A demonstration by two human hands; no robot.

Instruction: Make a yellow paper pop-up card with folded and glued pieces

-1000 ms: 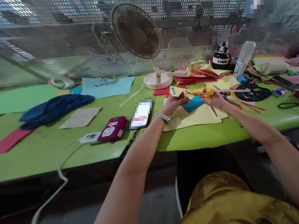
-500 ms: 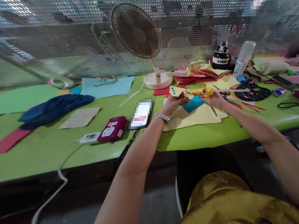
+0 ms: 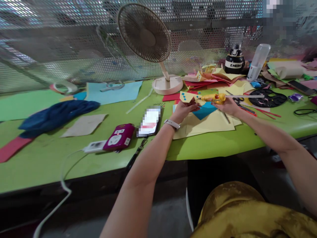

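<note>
Between the fingers of my left hand [image 3: 185, 110] is a small yellow paper piece [image 3: 186, 97] with blue diamond marks. My right hand [image 3: 226, 105] grips a yellow glue gun [image 3: 213, 98], its nozzle pointing left at the paper piece. A long whitish glue stick [image 3: 247, 96] extends from the gun's back end. Below both hands a blue paper [image 3: 204, 110] lies over pale yellow sheets [image 3: 210, 124]. The contact between nozzle and paper is too small to make out.
A white fan [image 3: 168, 85] stands behind my hands. On the left are a phone [image 3: 150, 121], a purple power bank [image 3: 119, 137] and dark blue cloth [image 3: 59, 114]. A black bottle [image 3: 234, 62], scissors [image 3: 239, 100] and a black palette [image 3: 268, 98] sit to the right.
</note>
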